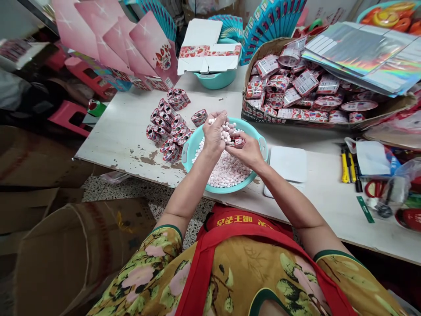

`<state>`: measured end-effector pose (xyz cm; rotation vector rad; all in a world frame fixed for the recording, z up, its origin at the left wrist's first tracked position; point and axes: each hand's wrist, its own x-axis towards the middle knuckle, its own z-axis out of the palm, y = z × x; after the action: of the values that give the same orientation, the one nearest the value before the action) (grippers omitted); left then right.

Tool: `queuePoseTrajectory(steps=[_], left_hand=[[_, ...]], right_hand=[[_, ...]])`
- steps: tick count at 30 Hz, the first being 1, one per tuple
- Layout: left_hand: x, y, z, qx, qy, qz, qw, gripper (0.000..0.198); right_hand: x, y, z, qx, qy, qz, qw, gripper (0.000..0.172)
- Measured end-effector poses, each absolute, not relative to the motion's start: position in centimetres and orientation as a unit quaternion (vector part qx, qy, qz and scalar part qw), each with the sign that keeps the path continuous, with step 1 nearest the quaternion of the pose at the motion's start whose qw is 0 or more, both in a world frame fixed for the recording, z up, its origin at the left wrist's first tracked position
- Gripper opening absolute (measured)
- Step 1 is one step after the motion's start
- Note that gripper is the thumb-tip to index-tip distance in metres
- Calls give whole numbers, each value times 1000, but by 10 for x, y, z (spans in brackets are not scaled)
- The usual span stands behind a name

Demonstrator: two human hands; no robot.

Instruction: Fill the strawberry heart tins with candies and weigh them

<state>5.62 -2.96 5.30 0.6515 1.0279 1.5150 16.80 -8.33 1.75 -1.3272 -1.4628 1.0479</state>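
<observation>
A turquoise basin [259, 131] at the table's front edge holds many small pinkish-white candies [226, 171]. My left hand [215, 134] is above it, fingers curled around a heap of the candies. Close beside it, my right hand [246, 151] grips a small red-and-white printed packet [237, 141] between thumb and fingers. Candies from the left hand lie right at the packet; its opening is partly hidden by the hands. Left of the basin stand several similar packets [169, 120] with dark holes in their tops, and one packet [199, 117] sits apart near the rim.
A carton [256, 115] full of printed packets stands at the back right, with shiny sheets [362, 52] on top. A white scale-like slab [287, 163] lies right of the basin. Cutters [348, 166] are farther right. Pink display cards [144, 44] stand back left; a cardboard box [66, 245] is below.
</observation>
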Motion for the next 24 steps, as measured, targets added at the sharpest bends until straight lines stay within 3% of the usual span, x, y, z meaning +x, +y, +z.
queuePoseTrajectory(steps=[7, 14, 19, 24], left_hand=[[62, -30, 55, 295, 458, 635, 548, 42], [67, -29, 53, 298, 441, 629, 566, 38], [70, -27, 54, 278, 447, 631, 569, 52], [71, -29, 58, 288, 435, 621, 585, 53]], right_hand=[[170, -82, 20, -544, -596, 401, 434, 40], [176, -82, 26, -555, -612, 396, 401, 35], [177, -82, 26, -557, -623, 379, 397, 32], [176, -82, 25, -547, -608, 402, 412, 36]])
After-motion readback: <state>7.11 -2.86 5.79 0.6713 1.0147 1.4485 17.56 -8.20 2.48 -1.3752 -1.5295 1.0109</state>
